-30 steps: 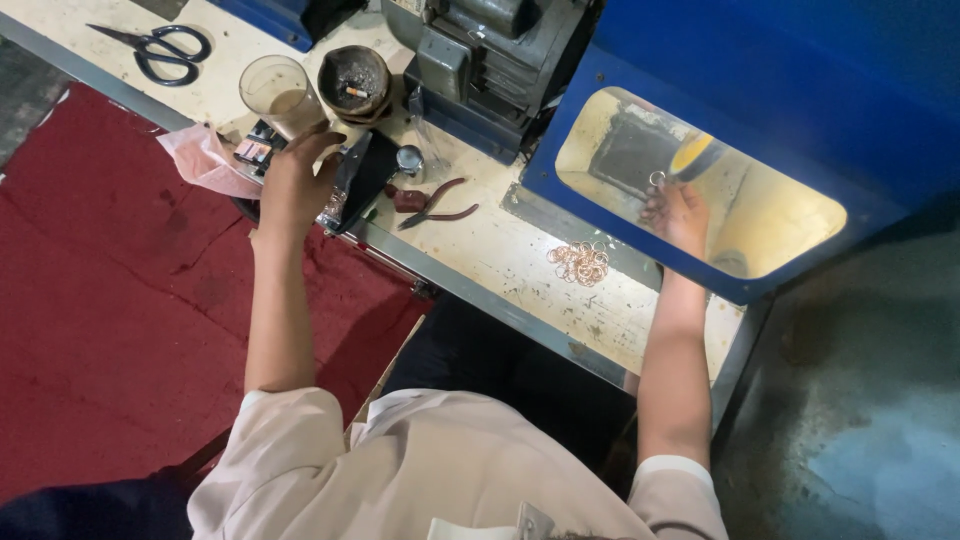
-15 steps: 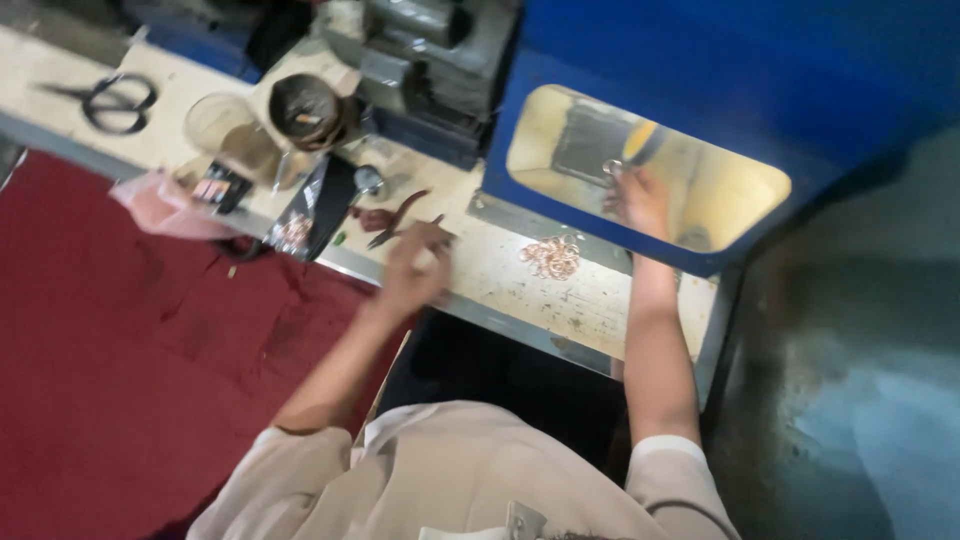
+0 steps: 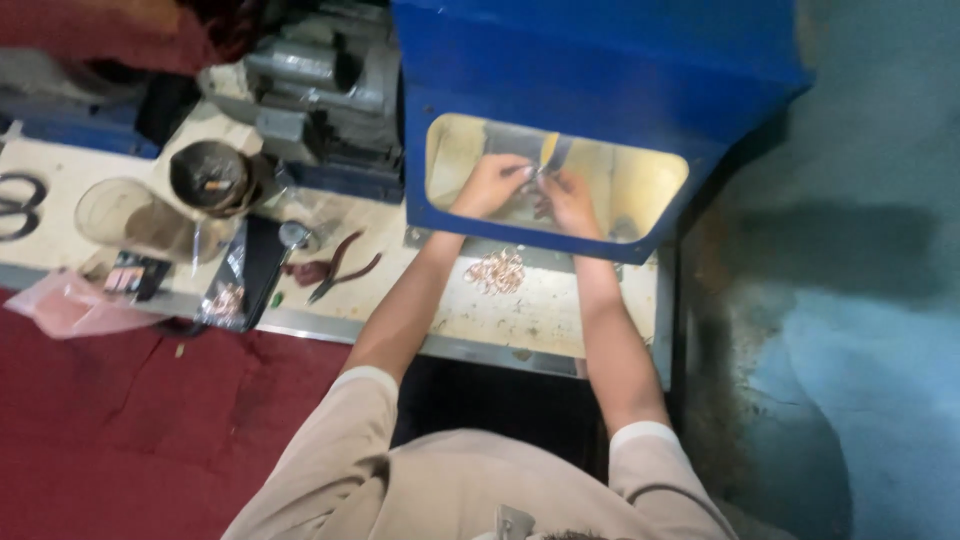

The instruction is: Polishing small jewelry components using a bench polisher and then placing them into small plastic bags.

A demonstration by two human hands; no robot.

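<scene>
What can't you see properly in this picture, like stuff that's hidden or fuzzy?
All in the head view:
- What the left hand and right hand pinch inside the blue box: too small, and the fingers cover it.
- The little coppery pile on the bench: too blurred to tell single pieces.
- The scissors: cut off by the left edge.
- The grey machine: its top is cut off by the top edge.

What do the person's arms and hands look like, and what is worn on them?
Both arms are bare below short beige sleeves with paler cuffs, part of a beige shirt. The left hand and right hand are bare: no gloves; no watch or rings can be made out.
</scene>
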